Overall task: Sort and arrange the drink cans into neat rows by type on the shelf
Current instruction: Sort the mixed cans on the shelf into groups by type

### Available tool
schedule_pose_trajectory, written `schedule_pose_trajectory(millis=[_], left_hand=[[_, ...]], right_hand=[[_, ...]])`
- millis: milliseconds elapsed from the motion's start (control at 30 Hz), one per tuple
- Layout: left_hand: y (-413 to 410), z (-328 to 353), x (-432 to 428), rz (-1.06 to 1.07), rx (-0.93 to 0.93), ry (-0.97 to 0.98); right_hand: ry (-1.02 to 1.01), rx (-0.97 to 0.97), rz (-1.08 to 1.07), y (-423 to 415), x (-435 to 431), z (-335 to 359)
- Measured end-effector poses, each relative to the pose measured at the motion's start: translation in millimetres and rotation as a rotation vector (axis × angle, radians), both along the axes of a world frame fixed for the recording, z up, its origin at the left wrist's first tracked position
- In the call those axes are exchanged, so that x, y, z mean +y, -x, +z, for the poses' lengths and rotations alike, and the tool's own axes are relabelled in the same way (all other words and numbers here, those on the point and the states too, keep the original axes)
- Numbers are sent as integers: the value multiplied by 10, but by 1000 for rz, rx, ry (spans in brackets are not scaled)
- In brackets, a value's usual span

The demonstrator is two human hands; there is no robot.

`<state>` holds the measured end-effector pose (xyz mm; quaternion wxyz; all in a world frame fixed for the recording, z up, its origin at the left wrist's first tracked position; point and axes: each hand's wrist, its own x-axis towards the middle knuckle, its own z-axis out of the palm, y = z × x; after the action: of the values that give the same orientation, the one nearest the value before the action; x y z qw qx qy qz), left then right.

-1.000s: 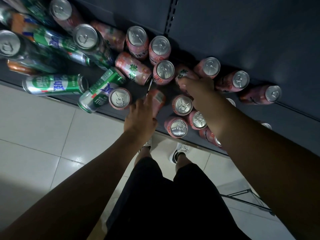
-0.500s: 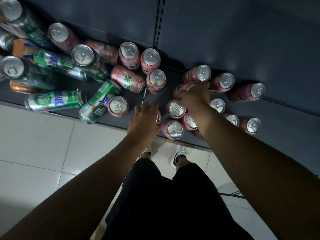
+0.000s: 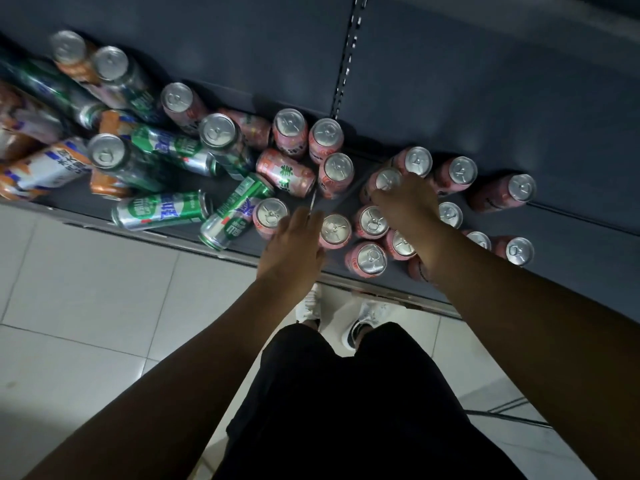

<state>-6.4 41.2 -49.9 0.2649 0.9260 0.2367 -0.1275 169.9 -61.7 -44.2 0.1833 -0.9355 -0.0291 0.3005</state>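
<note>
**A shop aisle, by the look of the shelving**

We're looking down at a dark grey metal display shelf (image 3: 571, 258) with a slotted upright rail (image 3: 348, 60) in its back panel, the sort of fitting used in a shop. Pink drink cans (image 3: 370, 259), green-and-silver cans (image 3: 161, 211) and orange-and-white cans (image 3: 52, 168) crowd it in quantity. Pale glossy floor tiles (image 3: 86, 306) run below.

Upright cans (image 3: 371, 222) right on shelf (image 3: 571, 244); toppled cans (image 3: 162, 210) left — floor (image 3: 86, 306) in front.
</note>
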Motion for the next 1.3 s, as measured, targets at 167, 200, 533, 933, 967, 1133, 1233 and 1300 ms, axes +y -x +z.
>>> schedule_pose_trajectory(millis=[167, 200, 533, 933, 967, 1133, 1233, 1300], left_hand=[[159, 313, 39, 50, 4, -123], [188, 369, 27, 58, 0, -148], [632, 720, -129, 180, 172, -343], [779, 505, 471, 181, 207, -328], [782, 446, 577, 166, 208, -319], [786, 200, 1149, 19, 244, -288], [827, 117, 1447, -43, 253, -296], [878, 24, 1619, -52, 252, -297]], right_hand=[[-9, -93, 209, 273, -78, 354], [-13, -97, 261, 327, -92, 407], [-101, -104, 594, 707, -207, 649], [-26, -108, 662, 758, 388, 598], [-24, -101, 648, 759, 482, 587], [17, -57, 545, 834, 932, 445], [60, 29, 532, 878, 1124, 342], [76, 32, 518, 849, 1225, 262]])
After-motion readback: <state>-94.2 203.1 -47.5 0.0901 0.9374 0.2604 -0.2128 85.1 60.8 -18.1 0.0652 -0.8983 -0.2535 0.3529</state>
